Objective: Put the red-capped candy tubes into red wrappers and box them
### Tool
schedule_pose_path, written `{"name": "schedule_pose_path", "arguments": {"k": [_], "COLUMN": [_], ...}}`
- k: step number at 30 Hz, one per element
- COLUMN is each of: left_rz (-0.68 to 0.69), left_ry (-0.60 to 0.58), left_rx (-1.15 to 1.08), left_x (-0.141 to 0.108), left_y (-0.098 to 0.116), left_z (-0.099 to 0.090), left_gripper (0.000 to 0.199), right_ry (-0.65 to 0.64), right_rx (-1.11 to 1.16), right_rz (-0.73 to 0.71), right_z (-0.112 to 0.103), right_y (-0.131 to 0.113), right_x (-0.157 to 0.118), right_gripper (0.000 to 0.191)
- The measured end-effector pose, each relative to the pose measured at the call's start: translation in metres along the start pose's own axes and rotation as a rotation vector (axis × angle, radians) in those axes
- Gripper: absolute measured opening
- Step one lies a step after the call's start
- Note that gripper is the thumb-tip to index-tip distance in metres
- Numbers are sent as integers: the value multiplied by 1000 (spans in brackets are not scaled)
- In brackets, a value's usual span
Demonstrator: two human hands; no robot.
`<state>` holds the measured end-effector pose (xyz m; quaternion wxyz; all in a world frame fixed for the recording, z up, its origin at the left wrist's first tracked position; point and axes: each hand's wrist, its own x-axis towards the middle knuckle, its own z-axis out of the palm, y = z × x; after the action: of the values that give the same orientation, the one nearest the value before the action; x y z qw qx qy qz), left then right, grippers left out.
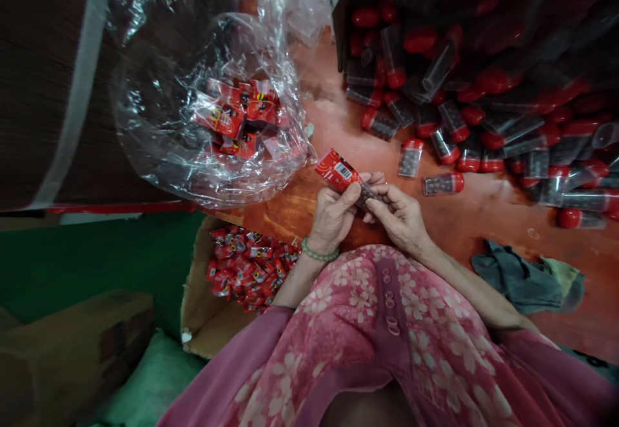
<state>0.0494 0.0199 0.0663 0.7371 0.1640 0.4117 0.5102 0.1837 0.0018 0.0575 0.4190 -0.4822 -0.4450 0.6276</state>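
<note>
Well, a red barcoded wrapper (pixel 337 171) sits pinched between both hands, its long axis slanting from upper left down to the right. The left hand (pixel 333 217) is nearer its red end, fingers closed on it, while the right hand (pixel 399 217) pinches a dark pellet-filled tube (pixel 370 198) at the lower end. Fingers hide where tube meets wrapper. Nearby lie loose red-capped tubes (pixel 443 184), a clear plastic bag (pixel 159 111) of red packets (pixel 236 117) — and more packets in a cardboard box (pixel 203 298).
</note>
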Motion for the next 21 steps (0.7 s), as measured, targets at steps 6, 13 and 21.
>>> {"name": "schedule_pose_path", "arguments": {"k": [6, 13, 21], "left_rz": [109, 36, 6], "left_ry": [120, 86, -28], "left_rx": [-30, -24, 12], "left_x": [4, 9, 6], "left_y": [-2, -3, -2], "left_z": [-7, -9, -12], "left_gripper": [42, 44, 44], "right_ry": [74, 70, -17], "right_rx": [-160, -293, 110], "right_rz": [-99, -159, 161], "right_z": [1, -3, -6], "right_y": [4, 4, -1], "right_x": [-1, -2, 6], "right_gripper": [24, 21, 43]}}
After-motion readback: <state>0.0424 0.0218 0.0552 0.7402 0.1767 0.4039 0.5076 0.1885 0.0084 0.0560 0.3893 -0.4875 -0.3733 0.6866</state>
